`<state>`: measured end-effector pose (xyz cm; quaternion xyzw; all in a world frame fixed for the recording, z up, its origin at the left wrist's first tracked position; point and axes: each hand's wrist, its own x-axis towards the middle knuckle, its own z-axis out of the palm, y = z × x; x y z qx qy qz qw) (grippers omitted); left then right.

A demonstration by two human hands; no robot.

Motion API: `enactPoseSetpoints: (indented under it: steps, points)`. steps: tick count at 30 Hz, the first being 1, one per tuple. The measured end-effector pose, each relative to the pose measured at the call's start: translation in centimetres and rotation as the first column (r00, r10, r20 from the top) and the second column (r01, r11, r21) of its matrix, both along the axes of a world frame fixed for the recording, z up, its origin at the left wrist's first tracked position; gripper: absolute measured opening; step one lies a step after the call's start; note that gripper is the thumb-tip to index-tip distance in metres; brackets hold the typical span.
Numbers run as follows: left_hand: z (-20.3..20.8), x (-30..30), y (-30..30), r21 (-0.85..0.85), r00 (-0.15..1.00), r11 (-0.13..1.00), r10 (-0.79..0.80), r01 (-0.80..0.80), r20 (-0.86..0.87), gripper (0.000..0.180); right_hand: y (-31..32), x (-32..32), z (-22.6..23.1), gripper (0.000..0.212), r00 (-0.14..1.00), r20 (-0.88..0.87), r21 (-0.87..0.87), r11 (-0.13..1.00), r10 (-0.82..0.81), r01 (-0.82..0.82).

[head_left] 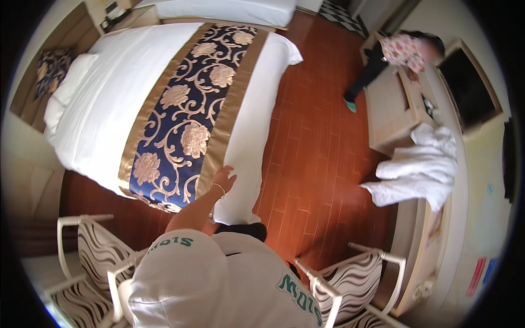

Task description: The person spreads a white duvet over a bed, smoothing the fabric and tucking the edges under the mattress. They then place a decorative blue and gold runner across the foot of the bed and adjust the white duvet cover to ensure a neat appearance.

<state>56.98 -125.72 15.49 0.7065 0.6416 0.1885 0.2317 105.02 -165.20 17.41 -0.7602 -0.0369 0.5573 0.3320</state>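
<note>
My left hand (223,179) reaches forward over the near corner of the bed, a thin bracelet at its wrist. Its fingers are spread and hold nothing. Beneath it, the gold border of a bed runner (178,126) meets the white sheet (244,147); whether the fingertips touch the cloth I cannot tell. The runner is dark blue with gold flowers and scrolls, and lies across the foot end of the bed. My right hand does not show; that arm is hidden behind my white shirt.
Patterned armchairs stand at the lower left (101,246) and lower right (353,279). White bedding (418,164) is heaped on the right-hand counter. Another person (402,52) leans over the desk (391,106) beside a wall screen (470,85). Reddish wooden floor (309,136) runs between bed and desk.
</note>
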Motion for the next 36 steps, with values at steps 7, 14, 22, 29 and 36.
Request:
enactPoseSetpoints:
  steps: [7, 14, 22, 29, 36]
  points:
    - [5.9, 1.3, -0.8, -0.779, 0.988, 0.614, 0.143, -0.129, -0.050, 0.036, 31.2, 15.3, 10.3, 0.010, 0.872, 0.425, 0.358, 0.930, -0.243, 0.084]
    - [5.7, 7.0, 10.7, -0.946, 0.979, 0.321, 0.176, 0.041, 0.103, 0.037, 48.1, 13.3, 2.7, 0.012, 0.939, -0.044, 0.106, 0.936, 0.341, -0.335]
    - [9.5, 16.2, 31.4, -0.792, 0.816, 0.598, 0.514, -0.121, 0.264, 0.020, 62.4, 17.7, 3.2, 0.018, 0.352, 0.376, 0.038, 0.366, 0.857, -0.930]
    - [8.5, 21.5, 46.9, -0.632, 0.573, 0.696, 0.687, -0.340, 0.447, 0.024, 87.1, 23.1, 2.9, 0.026, 0.116, 0.520, -0.009, 0.141, 0.846, -0.990]
    - [4.1, 17.3, 52.4, -0.432, 0.428, 0.520, 0.854, -0.737, 0.297, 0.028, 116.9, 17.0, 8.6, 0.029, -0.172, 0.623, -0.035, -0.192, 0.763, -0.981]
